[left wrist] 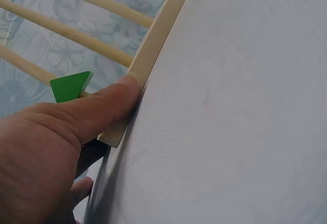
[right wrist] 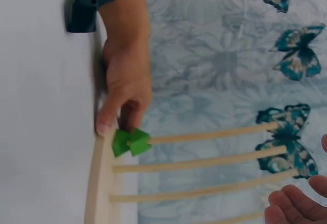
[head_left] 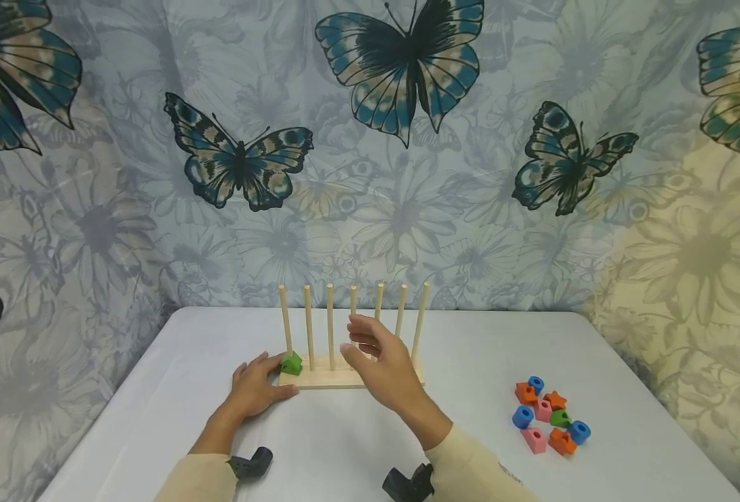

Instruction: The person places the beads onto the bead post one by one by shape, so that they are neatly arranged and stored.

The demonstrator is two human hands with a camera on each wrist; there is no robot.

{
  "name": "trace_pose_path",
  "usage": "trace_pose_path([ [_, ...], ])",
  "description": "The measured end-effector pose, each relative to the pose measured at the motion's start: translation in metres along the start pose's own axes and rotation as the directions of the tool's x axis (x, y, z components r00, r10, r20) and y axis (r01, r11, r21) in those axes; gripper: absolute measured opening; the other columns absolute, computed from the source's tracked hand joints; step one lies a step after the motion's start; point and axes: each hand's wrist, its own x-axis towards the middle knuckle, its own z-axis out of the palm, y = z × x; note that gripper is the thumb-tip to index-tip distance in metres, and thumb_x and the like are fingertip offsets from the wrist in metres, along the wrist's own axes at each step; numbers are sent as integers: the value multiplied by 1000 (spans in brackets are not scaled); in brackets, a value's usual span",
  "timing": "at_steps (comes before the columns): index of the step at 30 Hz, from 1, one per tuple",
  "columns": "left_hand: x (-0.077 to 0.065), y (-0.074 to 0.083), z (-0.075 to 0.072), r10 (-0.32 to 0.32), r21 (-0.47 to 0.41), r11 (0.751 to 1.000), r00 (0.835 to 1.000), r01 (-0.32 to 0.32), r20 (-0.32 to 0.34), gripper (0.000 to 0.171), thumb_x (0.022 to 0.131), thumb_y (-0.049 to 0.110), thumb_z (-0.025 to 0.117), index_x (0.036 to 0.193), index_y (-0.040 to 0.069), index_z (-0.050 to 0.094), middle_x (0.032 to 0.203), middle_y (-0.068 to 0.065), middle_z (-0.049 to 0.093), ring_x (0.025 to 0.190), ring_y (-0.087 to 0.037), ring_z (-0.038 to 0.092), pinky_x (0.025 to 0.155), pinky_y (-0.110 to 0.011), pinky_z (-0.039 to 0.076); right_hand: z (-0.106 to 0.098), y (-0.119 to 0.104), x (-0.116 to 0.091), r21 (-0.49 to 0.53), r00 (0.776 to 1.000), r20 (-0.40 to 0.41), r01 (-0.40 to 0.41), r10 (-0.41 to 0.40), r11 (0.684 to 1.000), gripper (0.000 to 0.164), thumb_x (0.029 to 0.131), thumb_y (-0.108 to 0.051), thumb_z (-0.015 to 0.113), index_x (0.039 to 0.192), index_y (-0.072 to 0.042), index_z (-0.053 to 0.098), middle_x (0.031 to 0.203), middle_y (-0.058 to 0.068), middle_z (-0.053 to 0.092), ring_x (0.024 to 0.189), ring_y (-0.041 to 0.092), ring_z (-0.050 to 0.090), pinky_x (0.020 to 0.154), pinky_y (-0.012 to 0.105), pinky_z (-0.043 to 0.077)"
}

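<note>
One peg begun: green pieces (head_left: 291, 363) sit low on the leftmost peg (head_left: 286, 321) of my wooden rack (head_left: 326, 381), lower middle of the head view.
My left hand (head_left: 253, 389) grips the rack's left end; my right hand (head_left: 390, 362) hangs empty, loosely wide. I judge it early: loose pieces (head_left: 544, 413) lie on the bench (head_left: 470, 390) at lower right; the other pegs (head_left: 330, 328) look bare, though my right hand covers some feet. The right wrist view separates what look like two green pieces; the left wrist view shows one.

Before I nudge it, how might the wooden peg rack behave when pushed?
The peg rack looks rigid, apparently wooden. Pushed high on its tall pegs, it might tip. The left hand at one end should limit sliding.
</note>
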Motion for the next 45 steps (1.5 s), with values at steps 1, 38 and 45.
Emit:
trace_pose_path([
  [1,-1,0,1,1,-1,1000,1000,0,2,76,73,38,83,137,7,54,140,-18,49,137,-41,28,109,-59,2,-5,-1,-3,4,1000,-8,14,-14,1000,43,94,-14,64,134,-3,53,121,9,59,113,28,57,96,40,46],
  [38,-1,2,1,12,11,1000,1000,-12,-4,76,74,39,83,137,6,54,139,-19,49,136,-42,29,109,-60,4,-183,13,-93,-151,983,-36,173,-180,973,57,81,22,62,134,5,49,124,15,57,112,21,54,89,22,47],
  [45,0,-1,3,18,4,1000,1000,-18,-13,77,73,38,84,136,6,55,139,-18,50,136,-41,29,109,-60,4,-220,25,-110,-250,986,-146,39,-77,967,54,85,19,61,135,4,48,123,15,57,110,18,54,88,16,46],
])
